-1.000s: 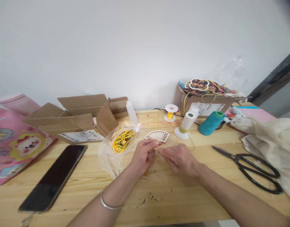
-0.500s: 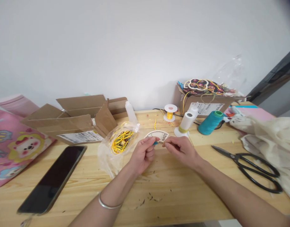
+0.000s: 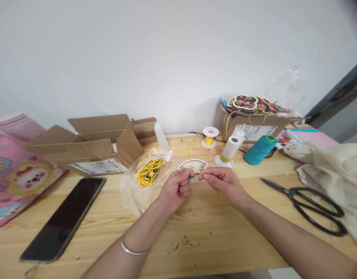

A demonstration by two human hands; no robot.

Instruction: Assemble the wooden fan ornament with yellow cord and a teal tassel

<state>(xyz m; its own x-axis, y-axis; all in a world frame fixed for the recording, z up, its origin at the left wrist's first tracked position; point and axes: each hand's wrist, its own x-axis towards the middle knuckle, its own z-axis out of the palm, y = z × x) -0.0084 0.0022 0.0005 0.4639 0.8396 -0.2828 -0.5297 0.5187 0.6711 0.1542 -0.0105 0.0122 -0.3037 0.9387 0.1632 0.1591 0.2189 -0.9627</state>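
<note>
My left hand [image 3: 176,187] is closed in a pinch on a small bundle of teal thread [image 3: 191,177], of which only a short end shows at the fingertips. Close by on the right, my right hand [image 3: 226,185] is pinched too, thumb against forefinger; anything between them is too small to make out. A narrow gap separates the two sets of fingertips. Just beyond them lies a pale fan-shaped wooden piece [image 3: 197,164] with a cut-out pattern and a yellow cord [image 3: 191,151] at its top. My hands partly cover its lower edge.
Left are a clear bag of yellow cord [image 3: 149,173], an open carton [image 3: 88,153] and a phone [image 3: 63,219]. A yellow spool [image 3: 209,140], white spool [image 3: 231,149] and teal thread cone [image 3: 259,150] stand behind. Black scissors [image 3: 300,199] and pale cloth [image 3: 329,170] lie right.
My fingertips have drawn slightly apart, the right ones shifting a little and curling differently. More of the fan-shaped piece shows between them. The left hand keeps its pinch.
</note>
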